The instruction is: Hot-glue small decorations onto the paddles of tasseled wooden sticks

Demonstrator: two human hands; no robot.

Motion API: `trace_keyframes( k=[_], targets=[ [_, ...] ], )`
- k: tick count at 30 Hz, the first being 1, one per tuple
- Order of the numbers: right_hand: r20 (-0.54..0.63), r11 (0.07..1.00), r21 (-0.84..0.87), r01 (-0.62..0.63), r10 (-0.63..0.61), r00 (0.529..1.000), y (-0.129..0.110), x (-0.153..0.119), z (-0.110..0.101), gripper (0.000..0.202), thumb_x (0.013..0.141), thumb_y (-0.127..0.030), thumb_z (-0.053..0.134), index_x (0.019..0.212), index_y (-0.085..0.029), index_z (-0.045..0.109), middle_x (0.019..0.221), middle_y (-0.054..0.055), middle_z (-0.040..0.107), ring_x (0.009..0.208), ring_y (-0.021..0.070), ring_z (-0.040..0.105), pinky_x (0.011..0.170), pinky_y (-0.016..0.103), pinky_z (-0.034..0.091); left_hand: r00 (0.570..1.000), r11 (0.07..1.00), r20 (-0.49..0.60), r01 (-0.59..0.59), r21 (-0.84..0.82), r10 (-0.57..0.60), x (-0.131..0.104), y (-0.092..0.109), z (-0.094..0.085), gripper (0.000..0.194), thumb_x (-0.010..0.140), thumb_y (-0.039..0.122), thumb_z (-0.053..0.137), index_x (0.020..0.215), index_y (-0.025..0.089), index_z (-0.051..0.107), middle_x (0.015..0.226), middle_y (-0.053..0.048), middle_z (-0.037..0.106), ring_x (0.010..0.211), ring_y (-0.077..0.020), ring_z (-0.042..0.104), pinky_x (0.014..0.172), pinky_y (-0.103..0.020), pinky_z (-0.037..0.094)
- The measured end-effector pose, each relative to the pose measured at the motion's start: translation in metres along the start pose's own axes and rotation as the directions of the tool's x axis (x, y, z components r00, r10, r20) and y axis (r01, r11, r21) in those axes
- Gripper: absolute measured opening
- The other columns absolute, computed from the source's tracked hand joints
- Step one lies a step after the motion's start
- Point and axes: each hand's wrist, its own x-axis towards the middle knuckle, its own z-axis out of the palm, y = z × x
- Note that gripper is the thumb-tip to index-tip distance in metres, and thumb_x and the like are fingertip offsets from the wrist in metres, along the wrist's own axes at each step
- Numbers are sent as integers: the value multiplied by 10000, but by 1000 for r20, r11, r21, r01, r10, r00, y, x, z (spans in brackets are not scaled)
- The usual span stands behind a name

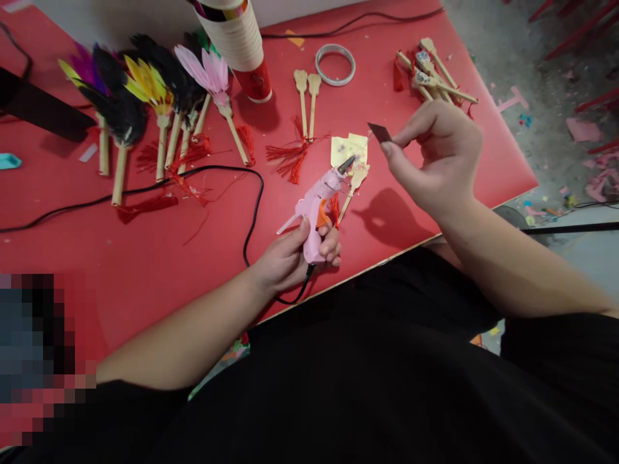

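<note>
My left hand (294,254) is wrapped round the grip of a pink hot glue gun (316,200) with an orange trigger. Its dark nozzle points up and right, over some yellow paper squares (341,149). Raised to the right, my right hand (435,158) pinches a small dark, flat blade-like piece (380,132) between thumb and forefinger. A thin strand seems to hang by its tip. Below the nozzle, a wooden stick with a wide head (356,182) and a red tassel lies on the table, partly on the paper.
Feather-topped sticks (164,109) with red tassels lie at the back left, beside stacked paper cups (236,45). Two bare sticks (308,103), a tape roll (335,64) and a stick pile (435,77) lie further back. A black cord (193,171) crosses the red table (159,270).
</note>
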Motion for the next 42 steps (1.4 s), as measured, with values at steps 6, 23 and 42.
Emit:
trace_keyframes(
  k=[6, 23, 42],
  targets=[
    [102, 966, 146, 211, -227, 968, -1, -12, 6, 382, 1121, -637, 835, 903, -338, 742, 895, 76, 817, 844, 320, 816, 892, 564, 768, 1000, 999, -19, 19, -41, -20, 0, 4, 9, 556, 1000, 619, 1011, 910, 219, 635, 761, 43, 569, 674, -125, 584, 754, -292, 683],
    [164, 976, 50, 213, -219, 962, 12, -23, 21, 172, 1125, -458, 857, 1032, -338, 776, 988, 50, 843, 1099, 358, 874, 1096, 594, 765, 994, 995, -67, 79, -55, -82, -2, 8, 19, 670, 1063, 757, 882, 842, 236, 523, 695, 59, 502, 588, -111, 524, 682, -290, 616],
    [144, 980, 122, 158, -175, 974, 13, -21, 20, 295, 1145, -610, 822, 1019, -347, 784, 1026, 102, 831, 1084, 375, 857, 1121, 627, 759, 982, 966, -76, 152, -207, -171, -7, 12, 15, 682, 1126, 799, 759, 884, 254, 429, 667, 81, 462, 520, -104, 465, 657, -301, 573]
  ],
)
